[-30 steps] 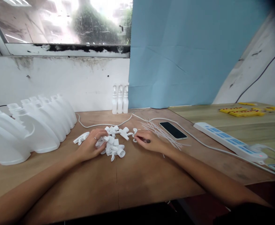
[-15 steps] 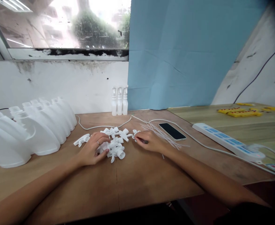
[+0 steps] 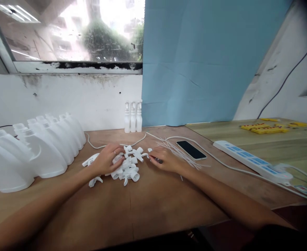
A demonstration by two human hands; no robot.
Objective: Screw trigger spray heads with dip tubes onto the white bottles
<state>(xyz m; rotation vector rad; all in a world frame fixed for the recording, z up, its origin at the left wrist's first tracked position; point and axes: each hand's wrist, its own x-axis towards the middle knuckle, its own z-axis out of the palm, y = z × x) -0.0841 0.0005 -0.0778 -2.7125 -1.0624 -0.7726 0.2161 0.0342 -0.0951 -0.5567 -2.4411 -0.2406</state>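
Observation:
My left hand (image 3: 108,158) rests on the left side of a pile of white spray trigger heads (image 3: 129,171), its fingers spread and curved over them. Whether it grips one of them is hidden. To the right of the pile, my right hand (image 3: 166,159) is closed, with the end of a dark, brownish object (image 3: 158,160) showing between its fingers. Its fingertips are beside a few small white parts (image 3: 150,150). One loose white piece (image 3: 95,181) lies below my left wrist, and another trigger head (image 3: 90,159) is partly behind it.
White plastic jugs (image 3: 47,153) stand in a row at left. Three white spray bottles (image 3: 133,118) are by the wall. Thin white tubes (image 3: 178,153), a phone (image 3: 191,150), a white cable (image 3: 221,159) and a power strip (image 3: 250,161) lie at right, yellow parts (image 3: 268,129) beyond.
My left hand has shifted slightly up over the pile, and a loose white piece now shows below its wrist. My right hand stays by the small parts. The view has tilted up a little.

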